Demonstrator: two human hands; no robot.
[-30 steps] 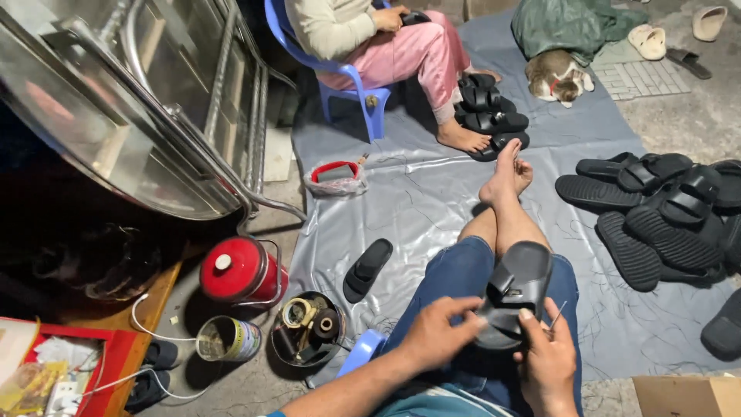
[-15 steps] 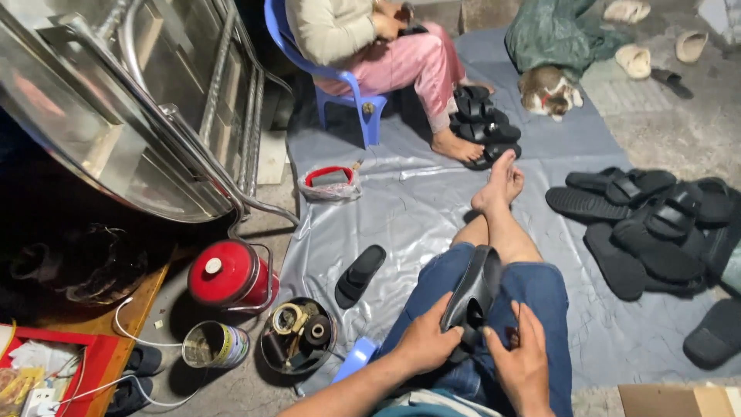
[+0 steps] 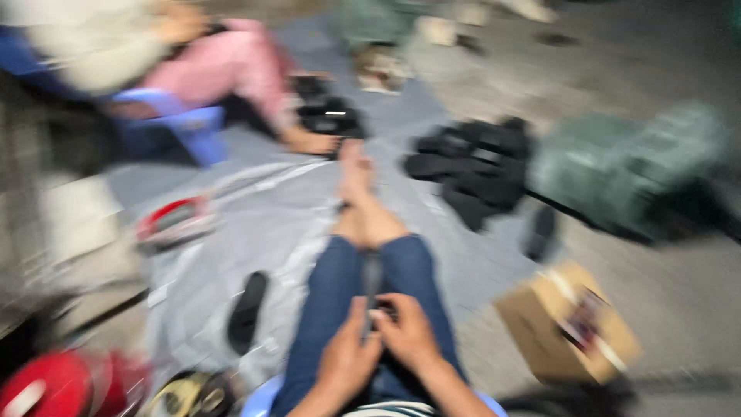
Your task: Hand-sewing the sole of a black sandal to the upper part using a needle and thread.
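Observation:
The view is heavily blurred by motion. My left hand [image 3: 347, 354] and my right hand [image 3: 407, 333] are together over my lap, both closed on a black sandal [image 3: 372, 284] turned edge-on, so only a thin dark strip shows between my jeans-clad legs. My bare feet [image 3: 356, 174] stretch forward on the grey tarp [image 3: 255, 232]. A single black sole [image 3: 247, 310] lies on the tarp to the left of my legs.
A pile of black sandals [image 3: 475, 170] lies ahead right, a cardboard box [image 3: 567, 324] at right, a dark green bag [image 3: 625, 170] beyond. A person in pink trousers [image 3: 231, 73] sits on a blue stool [image 3: 174, 127]. A red canister [image 3: 54, 386] sits at lower left.
The camera has swung to the right, bringing the box and green bag into view. The sandal has been turned from flat to edge-on in my hands.

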